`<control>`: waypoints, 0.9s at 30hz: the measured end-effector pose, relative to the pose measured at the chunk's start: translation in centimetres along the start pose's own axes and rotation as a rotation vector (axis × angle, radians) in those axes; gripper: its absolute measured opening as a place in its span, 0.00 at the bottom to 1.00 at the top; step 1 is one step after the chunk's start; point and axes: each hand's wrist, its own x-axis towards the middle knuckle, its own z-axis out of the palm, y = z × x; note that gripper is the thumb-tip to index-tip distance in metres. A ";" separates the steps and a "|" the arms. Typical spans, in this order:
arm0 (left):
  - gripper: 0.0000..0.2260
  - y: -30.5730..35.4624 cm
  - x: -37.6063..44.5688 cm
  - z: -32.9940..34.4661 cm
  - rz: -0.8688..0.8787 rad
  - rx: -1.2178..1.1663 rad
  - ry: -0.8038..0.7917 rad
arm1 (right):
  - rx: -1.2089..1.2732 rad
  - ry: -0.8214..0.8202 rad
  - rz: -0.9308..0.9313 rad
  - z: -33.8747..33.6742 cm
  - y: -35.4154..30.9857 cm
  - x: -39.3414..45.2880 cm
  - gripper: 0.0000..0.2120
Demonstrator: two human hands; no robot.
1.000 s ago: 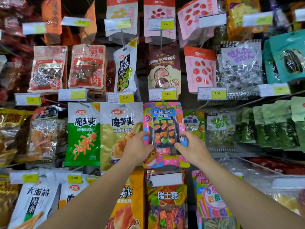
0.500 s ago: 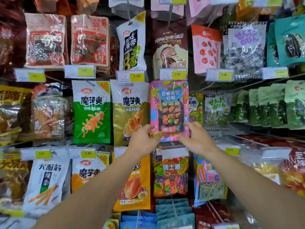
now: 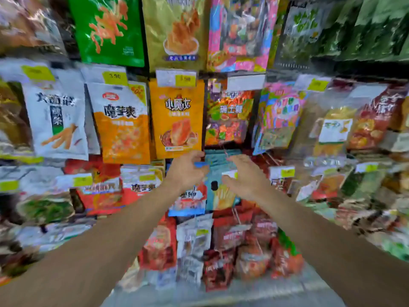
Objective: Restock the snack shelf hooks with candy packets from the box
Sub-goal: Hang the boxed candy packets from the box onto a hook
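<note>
The pink candy packet [image 3: 239, 34] with the sushi-shaped sweets hangs on its hook at the top centre, free of both hands. My left hand [image 3: 188, 171] and my right hand [image 3: 245, 176] are well below it, in front of teal packets [image 3: 219, 171] on a lower hook row. My left hand's fingers are loosely curled and my right hand's fingers are relaxed. Neither hand holds anything that I can make out. The whole view is motion-blurred. The box is out of sight.
Hanging snack packets fill the shelf: green [image 3: 108, 29] and gold [image 3: 177, 32] ones at the top, orange ones [image 3: 179, 118] in the middle, red ones [image 3: 223, 251] low down. Yellow price tags [image 3: 115, 76] stick out on the hook ends.
Both hands have let go of the pink candy packet, which stays on its hook, and dropped down. The view has tilted downward to lower shelf rows.
</note>
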 end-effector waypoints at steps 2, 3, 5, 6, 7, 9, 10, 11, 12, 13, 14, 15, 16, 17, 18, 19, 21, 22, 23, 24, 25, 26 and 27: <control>0.20 -2.1 -0.9 0.7 -0.012 0.037 -0.010 | -0.027 -0.061 0.025 2.0 0.6 -1.5 0.30; 0.20 -4.2 -1.5 1.5 -0.056 0.020 -0.033 | -0.022 -0.120 0.043 3.9 1.1 -2.3 0.30; 0.20 -7.5 -2.8 2.9 -0.120 0.017 -0.075 | -0.023 -0.206 0.059 7.1 2.1 -3.5 0.30; 0.19 -9.5 -3.7 3.8 -0.158 0.017 -0.088 | -0.028 -0.255 0.073 9.0 2.7 -4.2 0.30; 0.18 -11.1 -4.6 4.7 -0.194 0.013 -0.095 | -0.030 -0.295 0.083 10.7 3.1 -4.9 0.29; 0.17 -13.9 -6.5 6.5 -0.272 -0.023 -0.108 | -0.029 -0.376 0.102 13.8 4.0 -6.0 0.30; 0.20 -15.5 -7.2 7.5 -0.317 -0.041 -0.119 | -0.027 -0.414 0.111 15.4 4.4 -6.4 0.30; 0.24 -17.3 -7.9 8.6 -0.362 -0.052 -0.129 | -0.018 -0.452 0.123 17.2 4.9 -6.8 0.29; 0.26 -18.9 -8.6 9.6 -0.399 -0.046 -0.142 | -0.004 -0.481 0.129 18.9 5.4 -7.2 0.28; 0.26 -20.4 -9.5 10.6 -0.446 -0.042 -0.168 | 0.006 -0.522 0.124 20.4 5.9 -7.7 0.27; 0.22 -21.9 -10.5 11.7 -0.508 -0.051 -0.182 | 0.020 -0.566 0.121 22.2 6.5 -8.2 0.25; 0.19 -23.4 -11.4 13.0 -0.576 -0.070 -0.181 | 0.037 -0.617 0.125 24.2 7.3 -8.7 0.24; 0.18 -24.5 -12.3 14.0 -0.608 -0.080 -0.155 | 0.044 -0.652 0.128 25.7 8.0 -9.3 0.23; 0.18 -25.8 -12.9 15.2 -0.665 -0.101 -0.139 | 0.073 -0.692 0.145 27.4 8.7 -9.8 0.25; 0.17 -27.6 -14.2 17.0 -0.737 -0.118 -0.130 | 0.094 -0.749 0.166 29.9 9.9 -10.8 0.27; 0.17 -28.1 -14.8 17.5 -0.766 -0.116 -0.135 | 0.109 -0.756 0.182 30.6 10.3 -11.4 0.28; 0.16 -30.6 -16.6 20.0 -0.833 -0.089 -0.163 | 0.113 -0.816 0.211 34.3 12.1 -13.1 0.27; 0.16 -31.8 -17.6 21.2 -0.873 -0.079 -0.166 | 0.094 -0.855 0.230 36.3 13.2 -14.0 0.27; 0.16 -33.2 -18.8 22.4 -0.913 -0.079 -0.181 | 0.088 -0.891 0.245 38.4 14.2 -14.9 0.26; 0.17 -34.1 -19.8 23.4 -0.951 -0.086 -0.190 | 0.076 -0.926 0.269 40.0 15.1 -15.8 0.25; 0.19 -35.4 -21.2 24.8 -0.995 -0.100 -0.199 | 0.089 -0.955 0.286 42.2 16.0 -16.9 0.23; 0.22 -36.5 -22.1 25.8 -1.028 -0.104 -0.203 | 0.091 -0.978 0.305 43.9 16.8 -17.6 0.19; 0.23 -38.1 -23.2 27.1 -1.058 -0.106 -0.212 | 0.113 -0.986 0.332 45.8 17.8 -18.5 0.17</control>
